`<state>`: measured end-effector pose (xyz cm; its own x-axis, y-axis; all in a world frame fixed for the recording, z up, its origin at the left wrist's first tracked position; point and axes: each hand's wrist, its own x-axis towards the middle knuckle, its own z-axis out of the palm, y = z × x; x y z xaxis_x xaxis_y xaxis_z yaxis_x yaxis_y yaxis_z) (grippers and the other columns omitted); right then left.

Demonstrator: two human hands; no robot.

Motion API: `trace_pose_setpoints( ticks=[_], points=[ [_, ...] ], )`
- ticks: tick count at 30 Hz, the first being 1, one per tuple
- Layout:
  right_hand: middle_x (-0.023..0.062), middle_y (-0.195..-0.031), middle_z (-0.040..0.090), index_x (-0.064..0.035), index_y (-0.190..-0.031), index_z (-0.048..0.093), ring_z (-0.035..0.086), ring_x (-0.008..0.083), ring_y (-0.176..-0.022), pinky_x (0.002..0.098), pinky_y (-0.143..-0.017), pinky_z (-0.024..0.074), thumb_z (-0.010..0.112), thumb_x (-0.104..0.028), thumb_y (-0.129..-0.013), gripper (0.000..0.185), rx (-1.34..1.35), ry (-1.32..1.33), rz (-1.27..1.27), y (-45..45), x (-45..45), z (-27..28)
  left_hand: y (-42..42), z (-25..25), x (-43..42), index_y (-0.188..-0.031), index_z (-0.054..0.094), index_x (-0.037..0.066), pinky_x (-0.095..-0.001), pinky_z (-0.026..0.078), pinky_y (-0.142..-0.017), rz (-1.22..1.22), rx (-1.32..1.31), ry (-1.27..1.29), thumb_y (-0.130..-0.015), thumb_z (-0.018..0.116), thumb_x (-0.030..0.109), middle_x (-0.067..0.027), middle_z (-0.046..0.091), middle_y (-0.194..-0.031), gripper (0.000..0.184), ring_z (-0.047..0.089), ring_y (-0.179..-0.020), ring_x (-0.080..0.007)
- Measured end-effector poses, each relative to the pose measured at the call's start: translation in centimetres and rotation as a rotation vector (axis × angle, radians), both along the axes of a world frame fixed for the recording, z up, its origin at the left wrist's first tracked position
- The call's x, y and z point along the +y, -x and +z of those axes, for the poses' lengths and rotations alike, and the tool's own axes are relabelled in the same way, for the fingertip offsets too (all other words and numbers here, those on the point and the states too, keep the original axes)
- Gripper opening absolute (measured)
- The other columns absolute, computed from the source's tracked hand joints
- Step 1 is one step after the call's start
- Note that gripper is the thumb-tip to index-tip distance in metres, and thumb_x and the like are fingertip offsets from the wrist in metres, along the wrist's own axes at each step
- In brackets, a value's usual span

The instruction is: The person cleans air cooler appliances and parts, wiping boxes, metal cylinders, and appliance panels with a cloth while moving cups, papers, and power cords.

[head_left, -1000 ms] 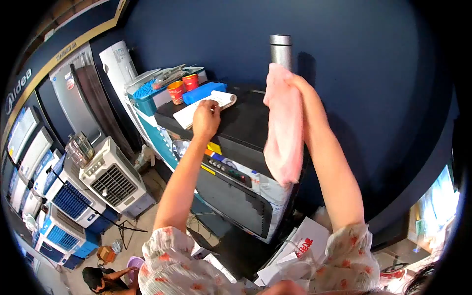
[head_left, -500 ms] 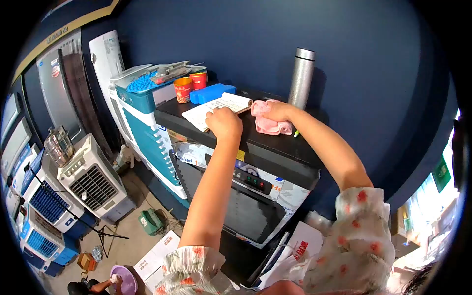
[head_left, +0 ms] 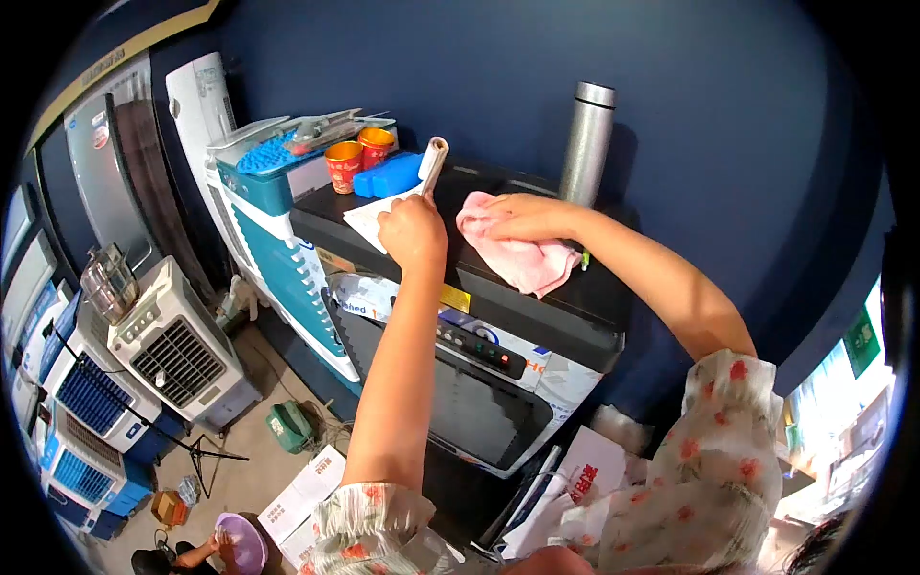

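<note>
Tilting the notepad (head_left: 368, 223) up since half a second ago, the left hand (head_left: 414, 232) grips it left of centre, exposing more black top (head_left: 599, 299); mid-frame, the right hand (head_left: 527, 218) presses the pink cloth (head_left: 529, 264), now more unfolded, any pinch hidden.

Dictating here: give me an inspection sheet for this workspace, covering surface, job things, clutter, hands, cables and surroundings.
Surface: black top, partly covered.
Job's things: pink cloth, bunched; notepad, one end raised.
Clutter: two red cups, blue object, silver bottle, upright.
Hands: left hand grips the notepad; right hand lies over the cloth, grip unclear.
Cables: none seen on the black top; floor unclear.
Surroundings: air coolers, another person at a purple basin.
</note>
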<state>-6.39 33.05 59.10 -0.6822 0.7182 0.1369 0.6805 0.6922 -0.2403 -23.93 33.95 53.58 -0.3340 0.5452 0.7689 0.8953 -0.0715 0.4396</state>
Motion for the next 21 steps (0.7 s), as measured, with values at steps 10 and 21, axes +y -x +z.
trace_pose_setpoints(
  ticks=[10,21],
  points=[
    [0.0186,-0.081,0.063,0.0005,-0.088,0.062,0.061,0.0260,-0.069,0.0364,-0.058,0.0458,0.058,-0.034,-0.073,0.038,0.156,0.085,-0.280,5.1,0.4,-0.2,0.2,0.0,-0.3,-0.079,0.070,0.005,-0.0419,0.049,-0.062,-0.037,0.002,0.019,-0.085,0.055,0.036,-0.0136,0.062,-0.080,0.035,0.059,-0.076,-0.0322],
    [0.0078,-0.106,0.058,-0.0129,-0.114,0.054,0.058,0.0184,-0.094,0.0358,-0.080,0.0499,0.057,-0.029,-0.079,0.039,0.765,0.611,-0.361,-3.9,-2.4,6.5,0.3,0.1,0.0,-0.083,0.070,0.005,-0.0413,0.050,-0.065,-0.036,0.032,0.056,-0.086,0.054,0.037,-0.0135,0.061,-0.084,0.036,0.059,-0.078,-0.0310]
  ],
)
